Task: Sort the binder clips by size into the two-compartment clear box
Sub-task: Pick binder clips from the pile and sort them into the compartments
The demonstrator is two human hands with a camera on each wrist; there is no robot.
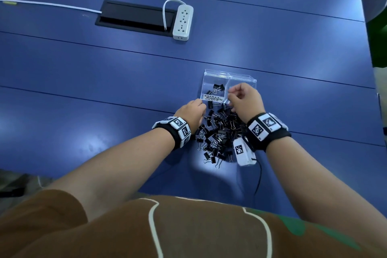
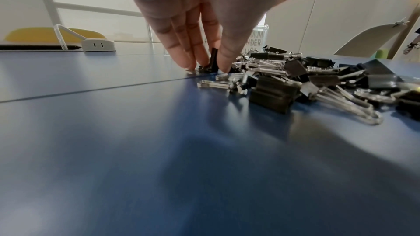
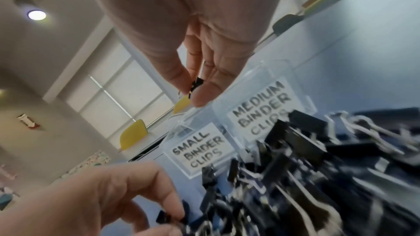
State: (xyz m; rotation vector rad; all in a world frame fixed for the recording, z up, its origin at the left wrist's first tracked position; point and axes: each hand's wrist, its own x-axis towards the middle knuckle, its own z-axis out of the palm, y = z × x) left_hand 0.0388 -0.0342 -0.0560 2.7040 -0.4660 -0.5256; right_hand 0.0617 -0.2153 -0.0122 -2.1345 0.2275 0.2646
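A heap of black binder clips (image 1: 219,132) lies on the blue table (image 1: 104,90), just in front of the clear two-compartment box (image 1: 209,81). Its left compartment, labelled SMALL BINDER CLIPS (image 3: 200,148), holds a few clips (image 1: 216,88). The right one is labelled MEDIUM BINDER CLIPS (image 3: 261,110). My left hand (image 1: 203,109) is down at the heap's far left edge, and its fingertips (image 2: 225,65) pinch a small clip (image 2: 213,58) that stands on the table. My right hand (image 1: 229,95) hovers over the box's front edge and pinches a small black clip (image 3: 196,82) between thumb and finger.
A white power strip (image 1: 182,22) and a black cable hatch (image 1: 134,16) lie far back, with a white cable (image 1: 52,4) running left. A white tagged device (image 1: 244,152) with a black cord hangs below my right wrist, over the heap's near edge. The table's edge runs along the right.
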